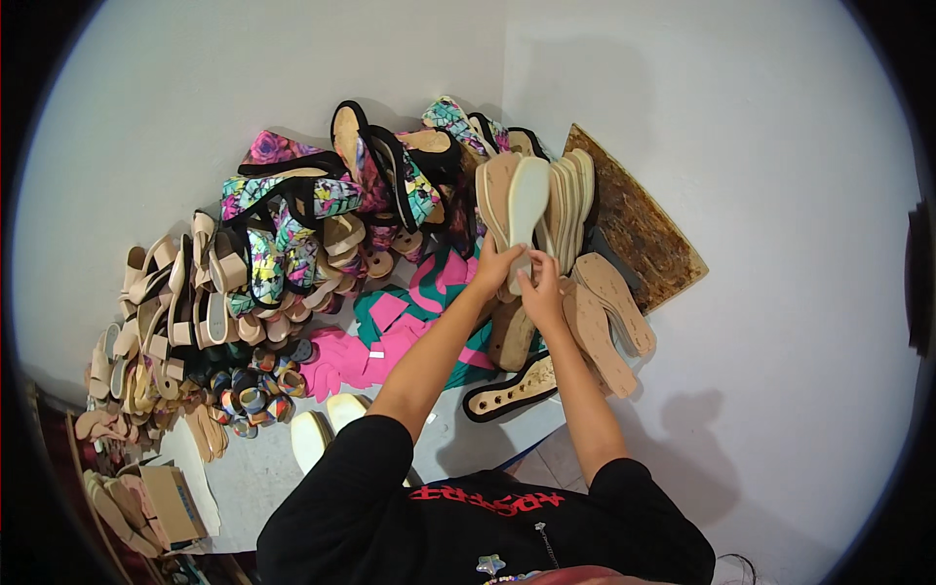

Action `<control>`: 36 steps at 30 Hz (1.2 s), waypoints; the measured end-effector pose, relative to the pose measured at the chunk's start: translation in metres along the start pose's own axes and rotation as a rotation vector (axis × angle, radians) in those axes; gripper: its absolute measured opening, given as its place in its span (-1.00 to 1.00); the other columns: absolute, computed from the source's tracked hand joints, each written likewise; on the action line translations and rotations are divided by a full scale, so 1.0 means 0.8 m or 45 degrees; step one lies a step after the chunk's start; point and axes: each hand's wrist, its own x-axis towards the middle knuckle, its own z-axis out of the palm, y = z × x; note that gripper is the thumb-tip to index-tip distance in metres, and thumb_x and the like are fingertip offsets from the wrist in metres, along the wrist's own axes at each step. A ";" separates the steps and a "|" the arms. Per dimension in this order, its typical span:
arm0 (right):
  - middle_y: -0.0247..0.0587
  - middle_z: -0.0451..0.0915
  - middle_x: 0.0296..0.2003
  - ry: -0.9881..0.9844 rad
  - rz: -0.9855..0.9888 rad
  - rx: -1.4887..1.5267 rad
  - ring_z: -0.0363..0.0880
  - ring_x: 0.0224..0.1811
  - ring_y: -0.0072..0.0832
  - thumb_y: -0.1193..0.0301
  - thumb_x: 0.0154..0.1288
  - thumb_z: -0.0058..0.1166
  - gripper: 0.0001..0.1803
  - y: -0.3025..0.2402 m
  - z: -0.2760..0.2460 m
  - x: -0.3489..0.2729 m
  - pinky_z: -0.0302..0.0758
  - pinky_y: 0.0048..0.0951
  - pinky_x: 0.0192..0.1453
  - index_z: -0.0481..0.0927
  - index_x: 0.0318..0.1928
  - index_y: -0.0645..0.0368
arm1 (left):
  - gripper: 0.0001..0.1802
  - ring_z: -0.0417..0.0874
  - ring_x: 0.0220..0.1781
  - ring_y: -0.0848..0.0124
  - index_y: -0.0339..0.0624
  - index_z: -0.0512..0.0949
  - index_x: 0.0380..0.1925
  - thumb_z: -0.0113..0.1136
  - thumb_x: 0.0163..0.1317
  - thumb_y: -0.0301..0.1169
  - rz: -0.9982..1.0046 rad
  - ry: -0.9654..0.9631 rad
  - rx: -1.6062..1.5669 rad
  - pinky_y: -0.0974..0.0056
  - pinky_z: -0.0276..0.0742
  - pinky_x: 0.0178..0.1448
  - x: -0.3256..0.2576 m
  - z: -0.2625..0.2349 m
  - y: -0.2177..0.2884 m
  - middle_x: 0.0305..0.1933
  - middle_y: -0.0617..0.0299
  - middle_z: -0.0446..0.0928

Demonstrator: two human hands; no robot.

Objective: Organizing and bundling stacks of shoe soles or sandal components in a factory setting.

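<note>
Sole stacking, placement step. Left hand (495,265) and right hand (542,292) both grasp 1 pale shoe sole (526,210), held upright against the row of soles (570,200) just right of the grip. Next move likely calls for seating it flush before releasing.

A pale cream shoe sole (527,210) stands upright against stacked soles (570,200).
</note>
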 end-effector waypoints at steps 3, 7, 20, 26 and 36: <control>-0.12 0.26 -0.22 0.010 0.109 0.083 0.32 -0.25 -0.38 0.41 0.04 0.13 -0.53 -0.032 -0.005 -0.012 0.35 -0.43 -0.18 0.30 -0.03 0.25 | -0.47 0.44 -0.02 0.38 -0.21 0.18 0.07 0.12 0.11 -0.41 -0.035 -0.173 -0.112 0.33 0.39 0.00 -0.045 -0.007 0.034 -0.02 0.11 0.39; -0.18 0.21 -0.25 -0.013 0.070 0.044 0.22 -0.29 -0.42 0.31 -0.07 0.25 -0.40 -0.078 -0.006 -0.040 0.29 -0.46 -0.19 0.28 -0.05 0.28 | -0.53 0.37 0.05 0.42 -0.19 0.10 0.14 -0.11 0.29 -0.28 -0.180 -0.251 -0.492 0.31 0.31 0.09 -0.102 -0.020 0.076 0.06 0.18 0.31; -0.05 0.32 -0.09 -0.425 0.242 0.505 0.35 -0.06 -0.36 0.55 -0.13 0.17 -0.34 -0.206 0.055 -0.165 0.32 -0.37 0.04 0.12 0.01 0.31 | -0.46 0.34 0.09 0.39 -0.28 0.20 0.08 0.03 0.22 -0.16 0.167 0.181 -0.069 0.29 0.23 0.16 -0.291 -0.150 0.131 0.05 0.14 0.36; -0.08 0.26 -0.09 -0.638 0.204 0.754 0.40 -0.11 -0.43 0.55 -0.02 0.18 -0.33 -0.251 0.113 -0.232 0.42 -0.46 -0.06 0.07 0.05 0.29 | -0.49 0.39 0.02 0.41 -0.25 0.19 0.08 -0.04 0.26 -0.16 0.198 0.369 -0.029 0.30 0.32 0.08 -0.376 -0.210 0.152 0.04 0.16 0.37; 0.18 0.37 -0.25 -0.875 0.188 -0.108 0.38 -0.15 -0.05 0.10 -0.19 0.26 -0.30 -0.290 0.184 -0.374 0.34 -0.25 -0.07 0.26 -0.23 0.42 | -0.53 0.55 -0.40 0.37 -0.21 0.20 -0.09 -0.13 0.26 -0.03 0.197 0.851 -0.106 0.32 0.52 -0.32 -0.545 -0.349 0.187 -0.26 0.14 0.43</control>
